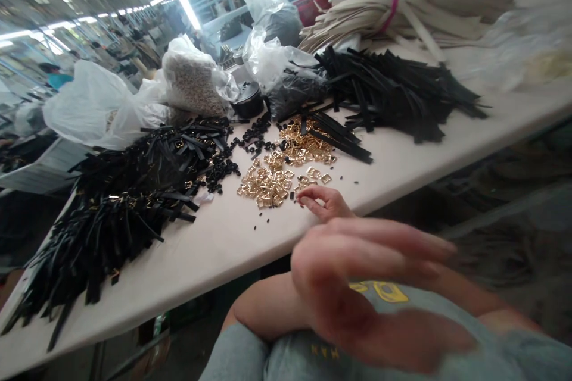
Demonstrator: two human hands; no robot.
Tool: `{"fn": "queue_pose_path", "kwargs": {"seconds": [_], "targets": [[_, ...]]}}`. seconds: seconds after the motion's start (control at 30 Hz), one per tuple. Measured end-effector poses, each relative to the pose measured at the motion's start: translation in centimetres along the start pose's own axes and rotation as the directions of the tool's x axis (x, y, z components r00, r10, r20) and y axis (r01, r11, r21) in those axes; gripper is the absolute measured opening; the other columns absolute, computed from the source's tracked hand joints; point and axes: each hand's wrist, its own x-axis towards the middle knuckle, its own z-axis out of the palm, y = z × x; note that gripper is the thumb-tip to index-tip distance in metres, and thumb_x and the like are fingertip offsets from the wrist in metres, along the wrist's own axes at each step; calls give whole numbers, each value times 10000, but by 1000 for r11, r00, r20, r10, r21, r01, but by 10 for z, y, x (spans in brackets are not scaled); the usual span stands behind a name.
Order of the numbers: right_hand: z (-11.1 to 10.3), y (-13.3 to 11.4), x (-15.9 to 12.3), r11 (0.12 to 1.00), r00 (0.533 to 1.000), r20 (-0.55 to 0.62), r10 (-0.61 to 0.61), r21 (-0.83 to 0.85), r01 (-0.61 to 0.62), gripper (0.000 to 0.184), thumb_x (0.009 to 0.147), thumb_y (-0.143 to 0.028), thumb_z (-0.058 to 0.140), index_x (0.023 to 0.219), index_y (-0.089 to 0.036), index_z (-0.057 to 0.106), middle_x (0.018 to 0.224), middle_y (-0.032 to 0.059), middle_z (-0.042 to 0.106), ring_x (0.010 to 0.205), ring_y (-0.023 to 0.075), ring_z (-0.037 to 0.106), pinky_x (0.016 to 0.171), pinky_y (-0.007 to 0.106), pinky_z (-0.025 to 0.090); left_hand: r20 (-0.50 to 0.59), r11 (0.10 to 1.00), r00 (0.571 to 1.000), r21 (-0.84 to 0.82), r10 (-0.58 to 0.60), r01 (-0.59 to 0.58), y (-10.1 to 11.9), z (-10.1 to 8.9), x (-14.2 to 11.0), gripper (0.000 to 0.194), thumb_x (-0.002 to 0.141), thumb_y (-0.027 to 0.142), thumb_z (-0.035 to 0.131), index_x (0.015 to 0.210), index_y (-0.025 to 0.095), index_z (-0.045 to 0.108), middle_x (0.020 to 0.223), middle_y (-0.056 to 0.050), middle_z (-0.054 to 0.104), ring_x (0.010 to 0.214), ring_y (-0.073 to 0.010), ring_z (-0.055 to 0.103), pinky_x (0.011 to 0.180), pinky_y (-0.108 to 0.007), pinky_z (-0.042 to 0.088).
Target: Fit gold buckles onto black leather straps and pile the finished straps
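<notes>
My right hand (328, 202) rests on the pale tabletop, its thumb and forefinger pinched together. Whatever is between those fingertips is too small to make out. A small black piece (292, 195) lies just beside them. Close by is a heap of gold-coloured metal buckles (267, 184), with a few loose buckles (325, 178) above the hand. My left hand (357, 286) is raised near the camera and blurred. Its fingers stretch to the right, apart from the thumb, and nothing shows in it.
Black straps with gold buckles (120, 226) cover the table's left side. More black strips (397, 89) and a bundle of beige strips (353, 18) lie to the back right. Filled plastic bags (192, 74) and a round black container (248, 100) stand behind the black rings (218, 169).
</notes>
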Motion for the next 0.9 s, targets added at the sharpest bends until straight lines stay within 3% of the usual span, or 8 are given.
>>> {"fn": "queue_pose_path", "kwargs": {"seconds": [0.07,0.13,0.27,0.33,0.43,0.67,0.8,0.9], "targets": [[-22,1,10,981,995,-89,-46,-190,28,175,943,-313,534,988,-219,675,960,44,717,892,183,660,835,301,512,-38,974,997,-213,67,-73,-5,-12,22,379,842,454,682,1178,390,519,992,-28,698,648,-155,692,587,-362,602],[-49,9,24,896,977,-199,-76,-443,-20,179,944,-292,537,1026,-201,669,1003,70,708,930,208,651,869,321,488,-107,940,992,-329,62,-94,-17,-21,32,275,875,298,674,1108,322,529,1010,-9,683,671,-126,688,596,-300,584],[-90,40,49,620,941,-337,27,-733,-281,259,892,-309,627,1092,-149,671,1075,140,680,964,273,634,843,369,481,-152,950,985,-310,-77,26,-53,-30,24,127,859,216,687,879,217,561,865,6,659,666,-107,658,602,-241,560],[-98,54,58,504,940,-333,73,-801,-323,252,883,-318,641,1052,-137,691,1061,156,670,975,285,621,840,380,479,-120,957,984,-274,-134,97,-70,-32,15,119,854,244,691,830,198,585,819,-2,652,659,-117,648,600,-242,553],[-99,63,67,436,940,-323,109,-835,-337,183,891,-305,620,933,-155,715,1014,143,667,943,265,618,804,362,477,-40,961,977,-191,-211,200,-87,-34,7,104,856,275,683,832,185,638,808,-26,656,676,-136,644,638,-262,551],[-103,61,75,546,915,-366,167,-739,-395,97,824,-239,625,861,-173,685,948,110,696,856,234,632,720,329,453,-23,957,960,-91,-279,276,-100,-39,4,156,860,326,668,808,180,648,763,-29,657,667,-146,638,653,-261,530],[-99,51,62,787,891,-427,156,-492,-373,111,841,-265,593,873,-176,651,867,78,704,766,200,630,700,313,459,-14,945,945,-40,-327,326,-109,-43,6,180,860,341,669,801,174,641,719,-19,648,661,-140,642,649,-249,512],[-87,30,36,955,945,-227,236,-126,-268,204,865,-372,563,877,-180,629,719,21,664,600,140,575,591,266,452,-29,916,917,-76,-398,395,-116,-48,10,248,850,405,679,927,174,633,756,-17,665,665,-138,659,653,-251,527]]}}
